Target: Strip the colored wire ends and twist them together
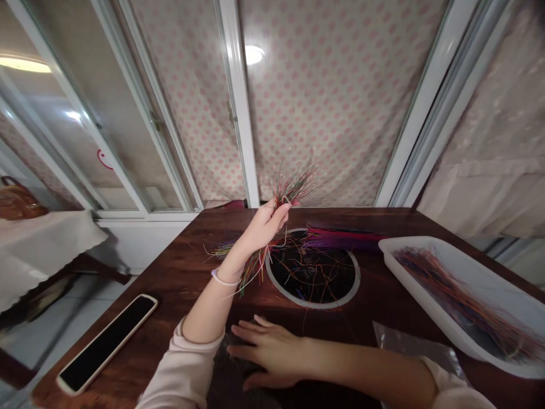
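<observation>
My left hand is raised over the table and closed around a bundle of thin coloured wires. The wires fan out above my fist, and more strands hang below it beside my wrist. My right hand is low over the near part of the table, fingers spread, holding nothing; a dark, filmy sheet seems to lie under it. Loose strands are scattered over a round black inset with a pale rim. Behind it lies a bundle of red and purple wires.
A white plastic tray with a heap of orange and blue wires stands at the right. Near it is a clear plastic bag. A phone lies at the table's left edge. Sliding windows with a dotted curtain stand behind the table.
</observation>
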The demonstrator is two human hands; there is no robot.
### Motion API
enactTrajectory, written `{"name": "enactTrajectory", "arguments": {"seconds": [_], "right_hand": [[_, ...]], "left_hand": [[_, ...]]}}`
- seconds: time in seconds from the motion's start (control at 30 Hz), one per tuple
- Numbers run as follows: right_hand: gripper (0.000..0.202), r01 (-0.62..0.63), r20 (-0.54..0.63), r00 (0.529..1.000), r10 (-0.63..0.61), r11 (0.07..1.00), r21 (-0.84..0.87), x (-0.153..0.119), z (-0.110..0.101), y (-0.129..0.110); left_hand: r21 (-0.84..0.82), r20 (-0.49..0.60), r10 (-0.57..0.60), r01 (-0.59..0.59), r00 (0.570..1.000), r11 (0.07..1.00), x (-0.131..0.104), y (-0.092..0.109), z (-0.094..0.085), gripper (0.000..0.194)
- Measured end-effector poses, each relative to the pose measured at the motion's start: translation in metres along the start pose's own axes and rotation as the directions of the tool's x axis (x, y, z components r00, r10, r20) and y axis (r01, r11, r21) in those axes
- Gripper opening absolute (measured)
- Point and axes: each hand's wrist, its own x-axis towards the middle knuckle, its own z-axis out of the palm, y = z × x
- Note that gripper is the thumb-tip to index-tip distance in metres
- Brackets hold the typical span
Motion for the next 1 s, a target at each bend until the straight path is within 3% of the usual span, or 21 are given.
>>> {"name": "enactTrajectory", "arguments": {"seconds": [0.1, 0.17, 0.23, 0.37, 0.53, 0.73, 1.0], "right_hand": [[0.05, -0.111, -0.243, 0.958, 0.15, 0.98, 0.167, -0.02, -0.032, 0.007], [0.028, -0.182, -0.396, 0.876, 0.274, 0.95, 0.254, -0.031, -0.063, 0.016], [0.018, -0.182, -0.522, 0.77, 0.367, 0.91, 0.372, -0.037, -0.095, 0.025], [0.035, 0.019, -0.663, 0.582, 0.471, 0.807, 0.59, -0.037, -0.139, 0.027], [0.029, 0.298, -0.712, 0.419, 0.563, 0.656, 0.694, -0.03, -0.145, 0.024], [0.034, 0.441, -0.665, 0.357, 0.656, 0.509, 0.739, -0.025, -0.143, 0.031], [0.03, 0.478, -0.655, 0.327, 0.682, 0.478, 0.737, -0.027, -0.144, 0.04]], "left_hand": [[-0.137, 0.042, -0.071, 0.076, 0.997, 0.988, -0.012, -0.015, -0.004, 0.046], [-0.201, 0.045, -0.102, 0.109, 0.994, 0.973, -0.019, -0.02, -0.006, 0.047], [-0.246, 0.042, -0.129, 0.135, 0.991, 0.96, -0.025, -0.021, -0.005, 0.046], [-0.29, 0.039, -0.181, 0.185, 0.983, 0.939, -0.034, -0.021, 0.005, 0.039], [-0.305, 0.062, -0.257, 0.263, 0.964, 0.915, -0.038, -0.027, 0.021, 0.036], [-0.28, 0.159, -0.286, 0.321, 0.945, 0.905, -0.035, -0.027, 0.023, 0.034], [-0.236, 0.184, -0.285, 0.323, 0.941, 0.916, -0.034, -0.028, 0.022, 0.033]]}}
